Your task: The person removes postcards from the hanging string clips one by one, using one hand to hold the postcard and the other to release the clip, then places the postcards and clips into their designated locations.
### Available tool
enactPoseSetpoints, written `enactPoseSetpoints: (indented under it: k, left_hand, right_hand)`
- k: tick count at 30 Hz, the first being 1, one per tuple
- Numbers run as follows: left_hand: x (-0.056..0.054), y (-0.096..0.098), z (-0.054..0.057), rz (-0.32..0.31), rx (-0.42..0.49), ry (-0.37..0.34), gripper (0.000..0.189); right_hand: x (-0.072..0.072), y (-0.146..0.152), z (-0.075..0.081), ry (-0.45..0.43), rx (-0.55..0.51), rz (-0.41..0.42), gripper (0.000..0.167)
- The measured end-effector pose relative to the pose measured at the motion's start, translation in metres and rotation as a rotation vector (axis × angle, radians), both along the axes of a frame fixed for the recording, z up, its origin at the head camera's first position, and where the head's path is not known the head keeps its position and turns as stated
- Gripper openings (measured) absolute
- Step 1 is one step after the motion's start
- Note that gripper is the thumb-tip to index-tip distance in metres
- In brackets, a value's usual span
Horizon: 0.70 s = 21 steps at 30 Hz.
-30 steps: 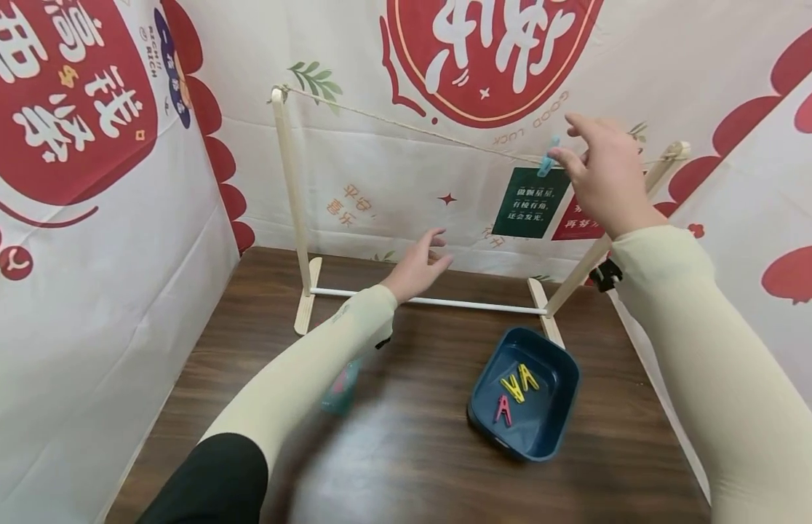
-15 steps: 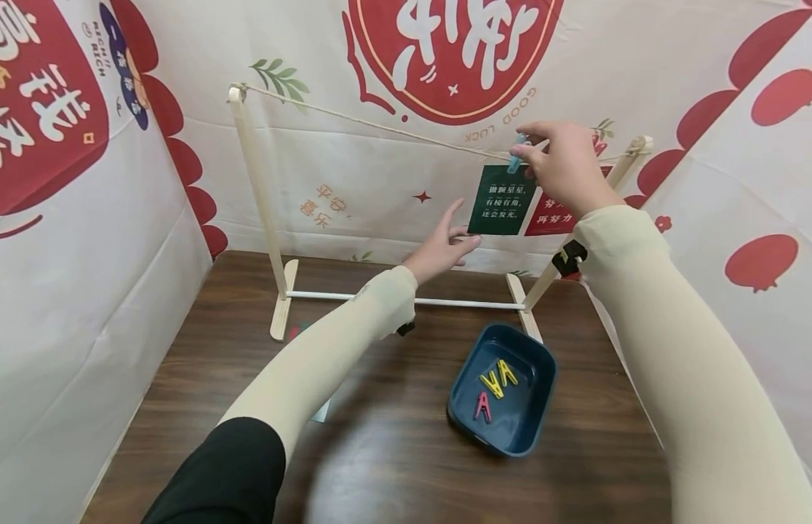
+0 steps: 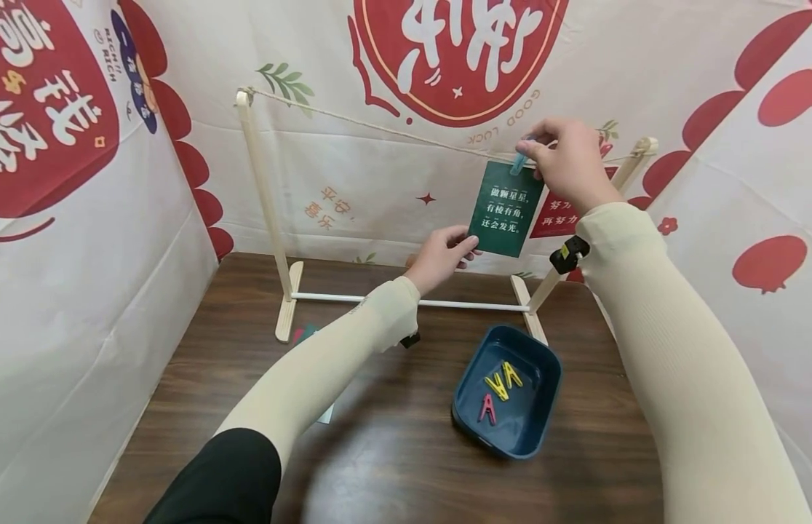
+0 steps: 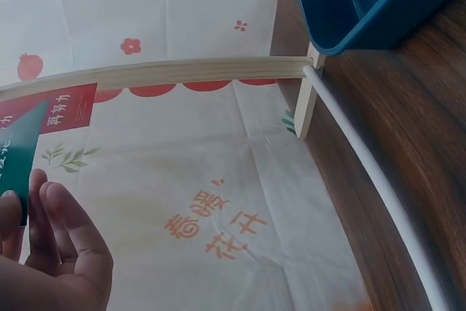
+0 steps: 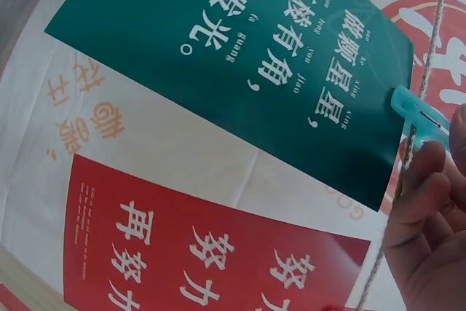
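A green card (image 3: 504, 211) with white writing hangs from a string (image 3: 380, 129) by a light-blue clothespin (image 3: 519, 161). My right hand (image 3: 566, 164) pinches the clothespin's handle end between thumb and fingers. In the right wrist view, the clothespin (image 5: 416, 113) sits over the card's top edge, at the string. My left hand (image 3: 439, 255) pinches the card's lower left corner, seen also as the green card (image 4: 22, 151) between thumb and fingers in the left wrist view. Beside it a red card (image 5: 211, 245) hangs from the string, partly hidden by my right hand in the head view.
A wooden frame with a left post (image 3: 265, 189) and a white bottom bar (image 3: 471, 304) carries the string. In front stands a dark-blue bin (image 3: 468, 422) with two yellow clothespins (image 3: 496, 386) and a pink clothespin (image 3: 487, 410). More cards (image 3: 306, 333) lie partly under my left arm.
My left hand has moved right and taken hold of the green card's lower corner; the card now tilts toward me. My right hand stays at the blue clothespin. The head view has shifted.
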<state>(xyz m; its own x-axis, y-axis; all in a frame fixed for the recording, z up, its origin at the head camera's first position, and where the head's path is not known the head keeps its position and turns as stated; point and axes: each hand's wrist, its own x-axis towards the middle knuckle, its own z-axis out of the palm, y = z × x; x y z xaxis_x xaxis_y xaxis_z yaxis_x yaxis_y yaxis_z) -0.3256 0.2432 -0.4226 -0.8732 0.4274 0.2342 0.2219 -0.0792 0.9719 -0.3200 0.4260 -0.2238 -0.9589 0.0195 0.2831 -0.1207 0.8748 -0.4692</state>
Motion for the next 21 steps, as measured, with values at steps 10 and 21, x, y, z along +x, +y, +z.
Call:
enactPoseSetpoints:
  k: [10, 21]
  left_hand:
    - [0.004, -0.008, -0.001, 0.003, 0.003, 0.021, 0.023]
    - [0.009, -0.022, -0.019, -0.005, 0.02, -0.025, 0.023]
  right_hand:
    - [-0.002, -0.001, -0.006, 0.082, -0.105, -0.021, 0.044]
    - [0.004, -0.004, -0.007, 0.292, -0.449, -0.007, 0.016]
